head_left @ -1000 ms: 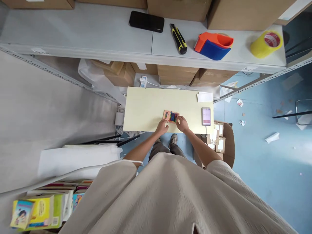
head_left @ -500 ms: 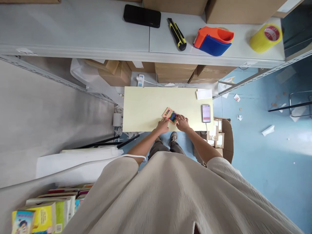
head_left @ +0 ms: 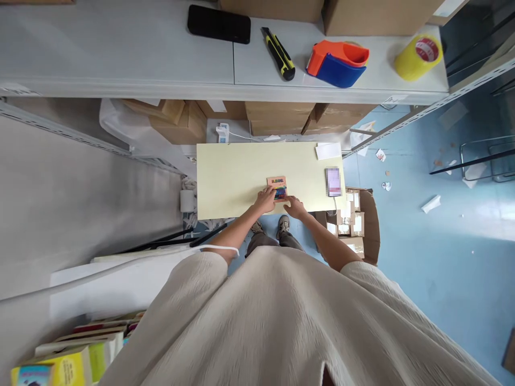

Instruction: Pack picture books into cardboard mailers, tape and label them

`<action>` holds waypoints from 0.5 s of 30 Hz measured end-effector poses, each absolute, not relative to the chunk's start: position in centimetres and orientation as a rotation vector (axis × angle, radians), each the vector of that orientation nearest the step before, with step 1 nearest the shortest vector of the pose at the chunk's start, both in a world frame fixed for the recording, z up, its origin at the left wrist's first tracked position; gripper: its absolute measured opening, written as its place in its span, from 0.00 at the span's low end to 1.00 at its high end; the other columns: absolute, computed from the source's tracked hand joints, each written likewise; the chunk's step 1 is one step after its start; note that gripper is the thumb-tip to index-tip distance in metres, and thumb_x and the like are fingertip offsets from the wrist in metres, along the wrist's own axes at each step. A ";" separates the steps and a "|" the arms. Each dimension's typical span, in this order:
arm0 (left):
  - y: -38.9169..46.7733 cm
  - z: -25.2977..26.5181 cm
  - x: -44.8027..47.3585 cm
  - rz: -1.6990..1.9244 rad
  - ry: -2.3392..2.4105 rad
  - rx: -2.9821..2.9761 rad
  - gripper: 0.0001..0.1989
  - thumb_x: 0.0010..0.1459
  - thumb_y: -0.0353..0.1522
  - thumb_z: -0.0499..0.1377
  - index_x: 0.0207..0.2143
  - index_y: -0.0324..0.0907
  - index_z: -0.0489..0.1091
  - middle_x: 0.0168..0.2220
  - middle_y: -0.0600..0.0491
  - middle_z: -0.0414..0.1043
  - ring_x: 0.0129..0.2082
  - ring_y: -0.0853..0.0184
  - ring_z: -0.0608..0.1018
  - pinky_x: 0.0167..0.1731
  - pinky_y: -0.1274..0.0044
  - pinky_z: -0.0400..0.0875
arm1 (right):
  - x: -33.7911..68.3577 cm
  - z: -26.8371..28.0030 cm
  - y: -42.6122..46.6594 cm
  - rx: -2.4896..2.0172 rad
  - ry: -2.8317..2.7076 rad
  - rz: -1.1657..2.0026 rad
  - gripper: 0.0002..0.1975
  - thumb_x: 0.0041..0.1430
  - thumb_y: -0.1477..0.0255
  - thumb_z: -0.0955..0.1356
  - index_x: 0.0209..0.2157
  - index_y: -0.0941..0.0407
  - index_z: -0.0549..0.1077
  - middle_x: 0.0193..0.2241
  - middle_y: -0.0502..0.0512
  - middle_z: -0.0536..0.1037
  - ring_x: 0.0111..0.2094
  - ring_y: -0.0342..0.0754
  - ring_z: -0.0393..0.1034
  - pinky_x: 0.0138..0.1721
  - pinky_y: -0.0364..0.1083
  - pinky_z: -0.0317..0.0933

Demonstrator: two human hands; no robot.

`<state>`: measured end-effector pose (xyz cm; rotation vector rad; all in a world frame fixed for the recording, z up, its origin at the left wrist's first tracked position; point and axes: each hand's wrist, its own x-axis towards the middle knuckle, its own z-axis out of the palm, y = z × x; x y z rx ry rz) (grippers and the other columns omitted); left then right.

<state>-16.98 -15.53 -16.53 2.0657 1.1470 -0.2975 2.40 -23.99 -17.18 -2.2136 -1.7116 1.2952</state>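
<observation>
A small flat orange-pink box (head_left: 277,181) with a dark, many-coloured panel lies near the front edge of the pale yellow table (head_left: 229,171). My left hand (head_left: 264,200) grips its left side, the fingers reaching over the coloured panel. At the lower right corner, my right hand (head_left: 295,207) has its fingers stretched out towards the box's edge, seemingly touching it. The kind of goods in the box is too small to make out.
A phone (head_left: 333,182) on a cable and white paper (head_left: 328,150) lie at the table's right. On the shelf above are a black phone (head_left: 219,24), a utility knife (head_left: 278,53), a tape dispenser (head_left: 338,63) and yellow tape (head_left: 418,57). A carton (head_left: 369,225) stands right.
The box has turned from slanted to nearly square with the table. My left hand has moved up over its left side; my right hand has slid down from its right side to the lower corner.
</observation>
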 end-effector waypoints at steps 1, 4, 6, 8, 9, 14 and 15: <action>-15.9 -16.6 -17.1 -0.254 1.136 2.053 0.30 0.69 0.26 0.58 0.72 0.43 0.67 0.81 0.37 0.59 0.81 0.45 0.62 0.76 0.53 0.63 | 2.7 -17.6 -23.6 -2.175 -1.566 1.318 0.33 0.68 0.67 0.70 0.73 0.51 0.73 0.71 0.66 0.76 0.67 0.65 0.74 0.69 0.64 0.69; -16.7 -16.9 -17.3 -0.176 1.113 1.963 0.30 0.67 0.24 0.59 0.70 0.42 0.70 0.76 0.37 0.68 0.76 0.46 0.71 0.73 0.59 0.70 | 3.1 -18.7 -22.5 -2.078 -1.123 1.380 0.36 0.64 0.66 0.72 0.73 0.54 0.72 0.66 0.69 0.80 0.62 0.62 0.79 0.64 0.59 0.73; -16.9 -17.2 -17.3 -0.140 1.103 1.917 0.29 0.66 0.23 0.59 0.69 0.40 0.72 0.73 0.36 0.72 0.74 0.47 0.74 0.70 0.61 0.72 | 3.0 -19.4 -22.1 -2.032 -0.891 1.430 0.37 0.61 0.66 0.73 0.71 0.55 0.71 0.64 0.70 0.81 0.61 0.61 0.80 0.63 0.58 0.74; -17.1 -17.5 -17.3 -0.143 1.102 1.882 0.29 0.64 0.23 0.60 0.68 0.39 0.72 0.71 0.36 0.74 0.71 0.47 0.76 0.69 0.62 0.73 | 2.8 -20.0 -21.9 -1.986 -0.750 1.457 0.37 0.58 0.66 0.74 0.69 0.55 0.72 0.61 0.69 0.84 0.60 0.61 0.81 0.62 0.58 0.74; -17.1 -17.7 -17.3 -0.157 1.099 1.871 0.30 0.64 0.24 0.60 0.68 0.39 0.72 0.70 0.36 0.74 0.71 0.47 0.77 0.69 0.62 0.74 | 2.7 -20.2 -21.8 -1.965 -0.717 1.457 0.37 0.57 0.66 0.75 0.68 0.55 0.73 0.60 0.69 0.85 0.59 0.60 0.81 0.63 0.59 0.74; -17.7 -18.5 -17.5 -0.243 1.022 1.881 0.35 0.62 0.27 0.64 0.71 0.41 0.68 0.74 0.37 0.69 0.75 0.47 0.72 0.72 0.62 0.71 | 2.6 -20.7 -21.9 -1.971 -0.703 1.429 0.33 0.56 0.65 0.76 0.63 0.55 0.77 0.57 0.66 0.86 0.59 0.61 0.81 0.63 0.59 0.72; -17.8 -18.7 -17.6 -0.258 1.019 1.885 0.36 0.62 0.28 0.64 0.72 0.41 0.68 0.76 0.37 0.67 0.76 0.47 0.71 0.73 0.62 0.70 | 2.7 -20.6 -21.8 -1.980 -0.696 1.429 0.32 0.56 0.65 0.75 0.62 0.55 0.78 0.57 0.66 0.86 0.59 0.61 0.81 0.63 0.58 0.72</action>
